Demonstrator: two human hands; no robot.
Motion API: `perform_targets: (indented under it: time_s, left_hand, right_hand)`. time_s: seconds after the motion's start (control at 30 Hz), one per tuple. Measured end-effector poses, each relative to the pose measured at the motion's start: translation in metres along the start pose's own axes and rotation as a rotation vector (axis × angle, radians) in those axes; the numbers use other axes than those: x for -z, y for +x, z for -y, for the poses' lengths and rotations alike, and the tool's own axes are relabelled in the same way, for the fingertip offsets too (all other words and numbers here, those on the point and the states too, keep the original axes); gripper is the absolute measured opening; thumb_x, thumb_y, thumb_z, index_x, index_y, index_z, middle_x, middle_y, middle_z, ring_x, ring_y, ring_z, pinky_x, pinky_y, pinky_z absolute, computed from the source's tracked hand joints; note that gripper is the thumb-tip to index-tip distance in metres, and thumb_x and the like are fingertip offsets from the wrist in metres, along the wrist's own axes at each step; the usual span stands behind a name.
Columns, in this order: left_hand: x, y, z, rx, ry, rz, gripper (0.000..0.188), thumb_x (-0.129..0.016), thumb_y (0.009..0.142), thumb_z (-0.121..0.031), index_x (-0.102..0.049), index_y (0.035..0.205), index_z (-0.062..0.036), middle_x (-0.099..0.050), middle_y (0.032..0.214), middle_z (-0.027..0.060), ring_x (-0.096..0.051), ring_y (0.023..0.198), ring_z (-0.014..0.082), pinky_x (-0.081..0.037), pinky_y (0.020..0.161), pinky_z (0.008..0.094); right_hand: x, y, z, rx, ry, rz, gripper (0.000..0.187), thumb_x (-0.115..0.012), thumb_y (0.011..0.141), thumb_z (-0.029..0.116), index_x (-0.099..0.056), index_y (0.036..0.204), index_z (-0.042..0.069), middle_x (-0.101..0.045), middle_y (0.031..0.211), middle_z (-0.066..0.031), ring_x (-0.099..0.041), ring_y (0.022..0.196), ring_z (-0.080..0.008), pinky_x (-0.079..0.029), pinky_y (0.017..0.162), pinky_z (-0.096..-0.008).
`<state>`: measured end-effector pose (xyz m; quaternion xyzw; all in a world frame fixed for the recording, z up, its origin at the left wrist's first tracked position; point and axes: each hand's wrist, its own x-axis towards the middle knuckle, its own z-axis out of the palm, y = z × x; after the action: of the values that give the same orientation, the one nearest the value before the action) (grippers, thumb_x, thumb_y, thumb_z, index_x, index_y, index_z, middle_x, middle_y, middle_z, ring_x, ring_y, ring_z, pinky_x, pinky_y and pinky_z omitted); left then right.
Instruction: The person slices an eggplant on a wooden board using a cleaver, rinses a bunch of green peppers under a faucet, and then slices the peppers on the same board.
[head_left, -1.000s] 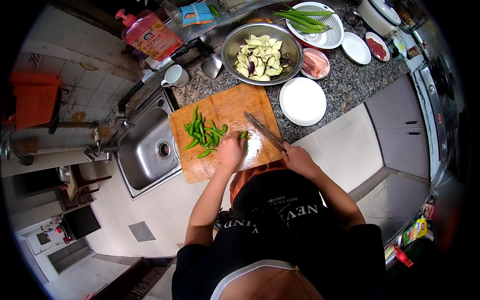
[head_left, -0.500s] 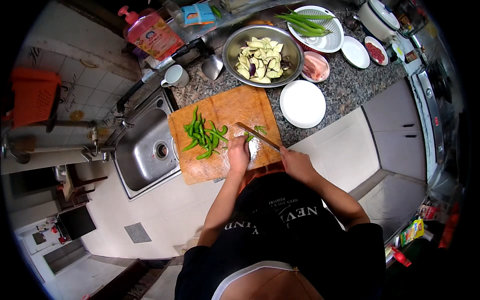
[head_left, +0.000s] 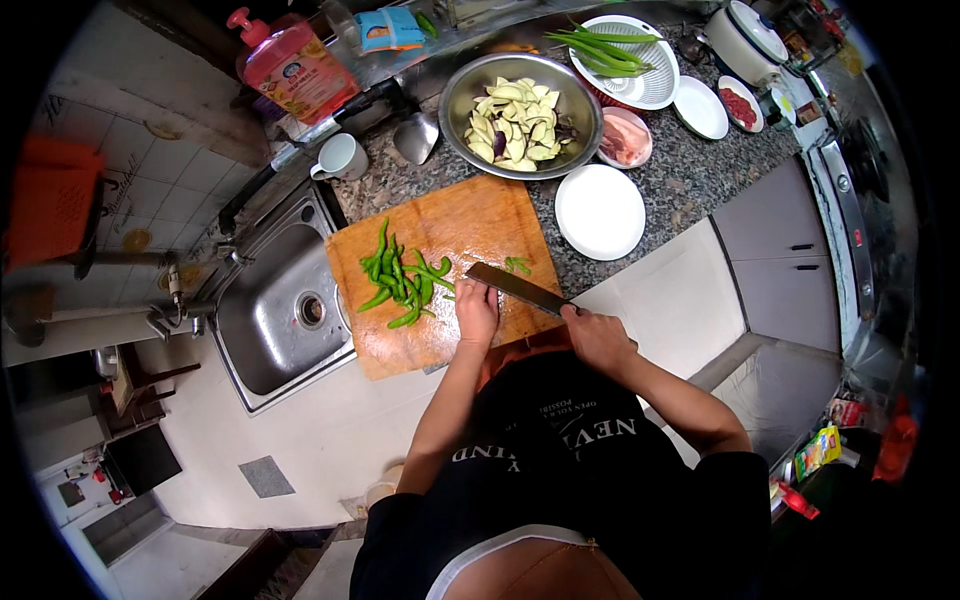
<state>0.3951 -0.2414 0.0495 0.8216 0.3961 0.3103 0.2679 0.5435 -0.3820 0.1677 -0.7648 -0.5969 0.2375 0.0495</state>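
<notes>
My right hand [head_left: 597, 338] grips the handle of a wide-bladed kitchen knife [head_left: 520, 290], which slants across the right part of a wooden cutting board [head_left: 465, 210]. Against the blade's near side, my left hand [head_left: 477, 312] has its fingers closed on a green pepper, mostly hidden by fingers and blade. Left of that hand lies a heap of whole green peppers [head_left: 398, 280]. A few cut pepper pieces [head_left: 517, 265] rest on the board just beyond the blade.
A steel sink [head_left: 270, 335] adjoins the board's left side. Behind the board stand a steel bowl of cut eggplant [head_left: 515, 125], a spatula [head_left: 416, 138] and a white mug [head_left: 341, 157]. To the right are a white plate [head_left: 600, 212], a bowl of meat [head_left: 626, 138] and a white colander [head_left: 655, 80].
The knife blade now shows more of its broad face and covers the pepper end seen earlier beside the left fingers. The whole view has shifted slightly.
</notes>
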Motion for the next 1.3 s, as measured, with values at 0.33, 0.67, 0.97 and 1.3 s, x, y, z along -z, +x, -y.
perform_targets:
  time_s: [0.33, 0.67, 0.97, 1.3]
  left_hand:
    - [-0.002, 0.004, 0.003, -0.03, -0.051, 0.015, 0.013, -0.061, 0.072, 0.0, -0.06, 0.084, -0.002, -0.057, 0.081, 0.0143, -0.049, 0.08, 0.0332, -0.042, 0.073, 0.0388]
    - [-0.002, -0.001, 0.006, -0.064, 0.013, -0.011, 0.01, -0.062, 0.072, -0.001, -0.059, 0.081, -0.0023, -0.055, 0.087, 0.0119, -0.048, 0.08, 0.0313, -0.042, 0.071, 0.0379]
    - [0.002, 0.0, 0.006, -0.038, -0.01, -0.05, 0.009, -0.063, 0.074, -0.005, -0.055, 0.078, -0.001, -0.056, 0.079, 0.0129, -0.05, 0.078, 0.0318, -0.043, 0.069, 0.0375]
    - [0.0, 0.001, 0.005, -0.04, -0.027, -0.055, 0.009, -0.062, 0.073, -0.004, -0.054, 0.075, -0.0011, -0.054, 0.081, 0.0136, -0.048, 0.079, 0.0324, -0.041, 0.07, 0.0384]
  right_hand:
    - [-0.02, 0.031, 0.001, -0.058, 0.046, 0.101, 0.012, -0.04, 0.084, 0.011, -0.043, 0.092, 0.003, -0.059, 0.068, -0.0196, -0.06, 0.063, -0.038, -0.048, 0.056, -0.0482]
    - [-0.016, 0.019, 0.01, -0.021, 0.082, 0.041, 0.011, -0.045, 0.082, 0.011, -0.045, 0.088, 0.002, -0.06, 0.07, -0.0198, -0.061, 0.064, -0.0373, -0.048, 0.054, -0.0481]
    - [-0.004, 0.023, 0.01, -0.007, 0.088, 0.014, 0.024, -0.042, 0.082, 0.01, -0.049, 0.103, 0.001, -0.06, 0.065, -0.0177, -0.06, 0.061, -0.0356, -0.045, 0.052, -0.0479]
    - [0.008, 0.035, 0.025, -0.046, 0.175, 0.072, 0.017, -0.043, 0.082, 0.011, -0.049, 0.094, 0.001, -0.06, 0.069, -0.0207, -0.06, 0.064, -0.0372, -0.046, 0.055, -0.0488]
